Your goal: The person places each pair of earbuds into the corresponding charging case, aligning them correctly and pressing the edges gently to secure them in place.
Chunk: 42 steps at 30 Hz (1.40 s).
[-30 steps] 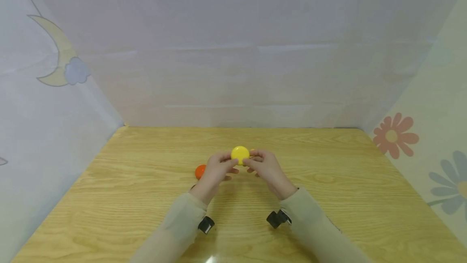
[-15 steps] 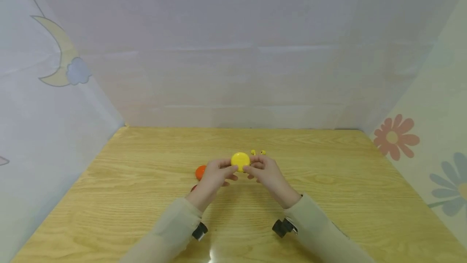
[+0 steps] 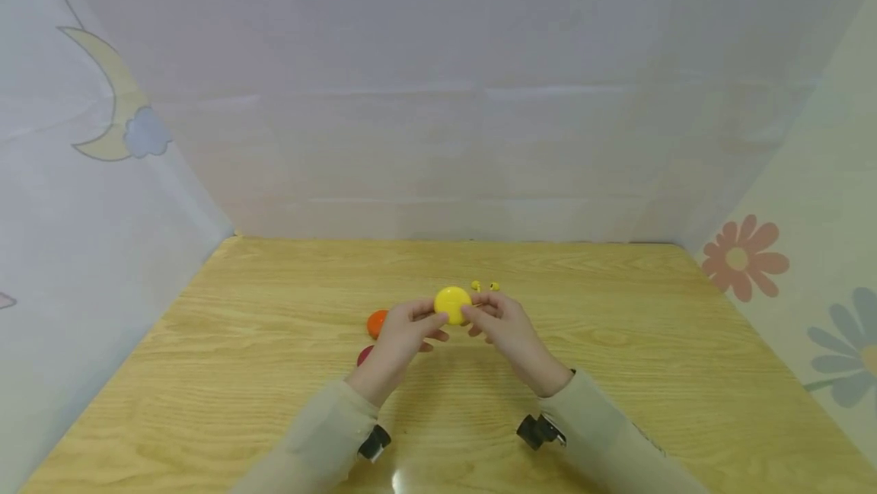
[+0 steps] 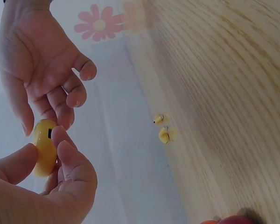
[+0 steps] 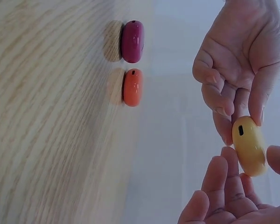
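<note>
A yellow earbud charging case (image 3: 453, 305) is held up between both hands, over the table. My left hand (image 3: 404, 334) pinches its left side with thumb and fingers. On its right side, my right hand (image 3: 503, 323) holds it by thumb and fingertips. The case appears closed, and a small dark port shows on its edge in both wrist views. Two yellow earbuds (image 4: 164, 135) lie on the table beyond the hands. Left of the hands sit an orange case (image 5: 133, 87) and a magenta case (image 5: 132, 42), partly hidden by my left hand in the head view.
The wood-grain table (image 3: 617, 342) runs back to a pale cloth wall (image 3: 438, 151). Printed cloth sides stand at left and right. A dark wrist camera (image 3: 374, 443) is strapped at the left sleeve and another wrist camera (image 3: 540, 431) at the right.
Both hands have come down slightly with the yellow case, bringing the earbuds into view behind it. More of the magenta case shows beside my left wrist.
</note>
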Each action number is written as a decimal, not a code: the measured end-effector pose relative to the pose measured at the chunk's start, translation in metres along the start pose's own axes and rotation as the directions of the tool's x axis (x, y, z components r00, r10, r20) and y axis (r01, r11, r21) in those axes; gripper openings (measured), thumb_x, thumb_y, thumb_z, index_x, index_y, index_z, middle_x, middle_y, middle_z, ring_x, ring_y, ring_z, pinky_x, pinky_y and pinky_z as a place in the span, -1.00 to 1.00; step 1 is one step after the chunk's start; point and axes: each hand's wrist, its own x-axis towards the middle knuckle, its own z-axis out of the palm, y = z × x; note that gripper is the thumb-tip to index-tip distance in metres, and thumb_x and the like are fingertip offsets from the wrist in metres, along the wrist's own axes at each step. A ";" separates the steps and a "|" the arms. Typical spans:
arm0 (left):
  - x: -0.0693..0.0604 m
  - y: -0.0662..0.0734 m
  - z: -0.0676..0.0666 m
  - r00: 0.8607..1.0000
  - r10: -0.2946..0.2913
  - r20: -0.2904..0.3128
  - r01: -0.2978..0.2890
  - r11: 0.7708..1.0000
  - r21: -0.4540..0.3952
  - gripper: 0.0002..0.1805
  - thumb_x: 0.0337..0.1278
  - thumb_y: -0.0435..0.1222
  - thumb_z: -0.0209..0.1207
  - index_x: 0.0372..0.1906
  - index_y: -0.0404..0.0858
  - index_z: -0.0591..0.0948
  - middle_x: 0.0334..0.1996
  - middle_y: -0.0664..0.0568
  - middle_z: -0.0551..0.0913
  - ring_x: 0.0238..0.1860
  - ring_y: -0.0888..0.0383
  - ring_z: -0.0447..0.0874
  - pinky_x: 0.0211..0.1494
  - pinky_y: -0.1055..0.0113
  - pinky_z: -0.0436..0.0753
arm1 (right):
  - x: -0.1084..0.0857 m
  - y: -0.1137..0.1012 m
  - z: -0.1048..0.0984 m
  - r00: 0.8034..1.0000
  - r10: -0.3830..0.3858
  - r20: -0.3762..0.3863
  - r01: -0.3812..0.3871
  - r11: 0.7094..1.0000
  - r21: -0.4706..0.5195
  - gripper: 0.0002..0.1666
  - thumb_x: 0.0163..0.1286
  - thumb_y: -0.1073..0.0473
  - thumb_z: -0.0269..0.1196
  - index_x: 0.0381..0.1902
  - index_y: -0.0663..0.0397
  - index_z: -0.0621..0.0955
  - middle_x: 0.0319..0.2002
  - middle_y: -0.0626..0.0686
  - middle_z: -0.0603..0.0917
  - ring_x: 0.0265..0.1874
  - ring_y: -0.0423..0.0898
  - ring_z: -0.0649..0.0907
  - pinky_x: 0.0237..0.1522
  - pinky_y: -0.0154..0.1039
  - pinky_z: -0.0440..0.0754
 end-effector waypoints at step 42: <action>-0.009 -0.004 0.008 0.986 0.166 0.005 -0.166 0.984 0.069 -0.67 0.29 -0.43 0.15 0.12 -0.46 0.55 -0.10 -0.15 0.68 -0.23 0.09 0.66 -0.13 0.18 0.58 | -0.006 -0.003 0.017 0.989 -0.085 -0.121 0.093 0.994 0.062 -0.51 0.57 0.03 -0.12 -0.12 0.36 0.56 -0.38 0.07 0.53 -0.45 -0.06 0.52 -0.30 -0.18 0.39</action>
